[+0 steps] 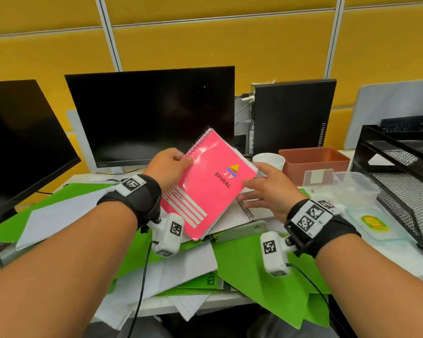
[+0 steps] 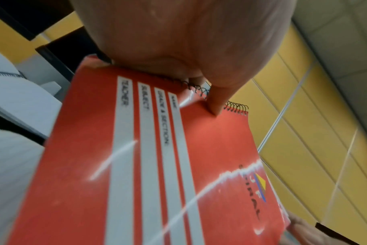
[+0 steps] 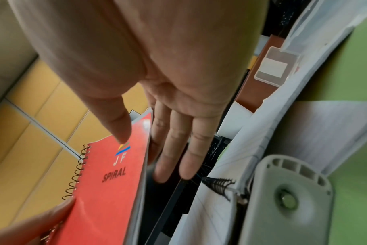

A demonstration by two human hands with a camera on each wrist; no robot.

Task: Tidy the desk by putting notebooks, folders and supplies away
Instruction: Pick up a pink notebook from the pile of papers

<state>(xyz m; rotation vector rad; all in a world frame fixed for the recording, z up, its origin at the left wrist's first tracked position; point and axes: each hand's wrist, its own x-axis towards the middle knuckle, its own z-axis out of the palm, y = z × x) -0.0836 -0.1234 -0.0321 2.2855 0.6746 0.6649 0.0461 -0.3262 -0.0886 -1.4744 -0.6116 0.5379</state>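
Observation:
My left hand [image 1: 185, 159] holds a pink spiral notebook [image 1: 210, 181] marked "JF SPIRAL" tilted above the desk, pinching it at the wire binding. In the left wrist view the thumb [image 2: 215, 106] presses on the cover [image 2: 136, 165] beside the coil. My right hand [image 1: 252, 189] is at the notebook's opposite edge. Its thumb [image 3: 120, 132] touches the cover [image 3: 107, 190] near the logo. Its straight fingers [image 3: 172, 149] reach behind the pages. Below lie an open spiral notebook [image 1: 232, 215], green folders [image 1: 254, 272] and loose lined sheets [image 1: 59, 215].
A grey stapler-like tool [image 1: 239, 229] lies on the pile. A black mesh tray rack [image 1: 401, 181] stands at the right, with clear plastic containers [image 1: 352, 189], a brown box [image 1: 313, 162] and a white cup [image 1: 269, 159] near it. Two dark monitors [image 1: 149, 113] stand behind.

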